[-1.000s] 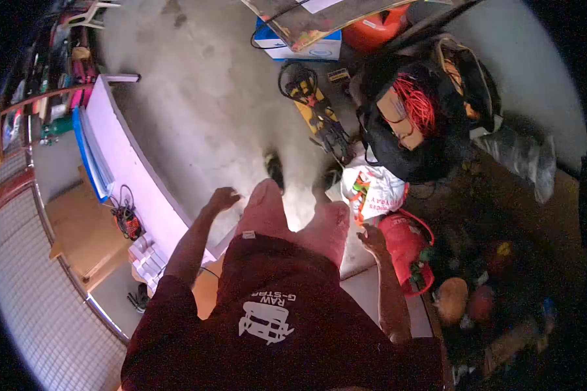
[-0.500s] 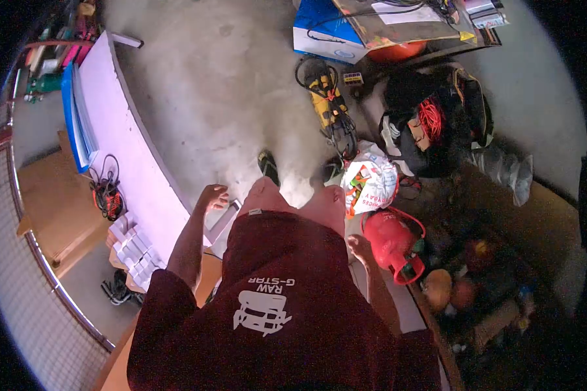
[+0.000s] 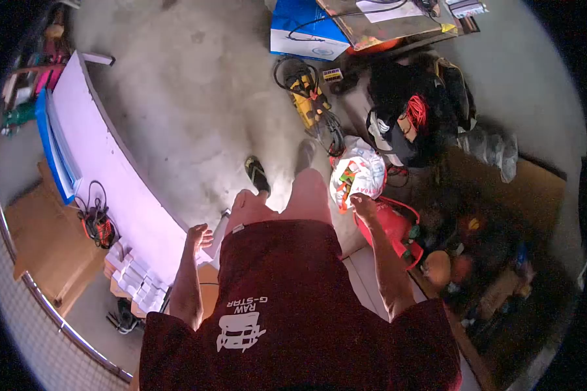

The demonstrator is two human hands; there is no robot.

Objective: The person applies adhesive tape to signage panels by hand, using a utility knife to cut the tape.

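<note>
While the left hand (image 3: 201, 237) hangs empty, fingers loosely curled near the white tabletop's (image 3: 127, 176) corner, the right hand (image 3: 364, 207) — grip unclear — curls over the plastic bag (image 3: 362, 163) beside the red gas cylinder (image 3: 386, 227).

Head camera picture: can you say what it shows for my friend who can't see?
A person's open left hand hangs beside a pale panel; their right hand is near a white bag and a red cylinder. They wear a dark red T-shirt, and a yellow corded thing lies on the grey floor.
</note>
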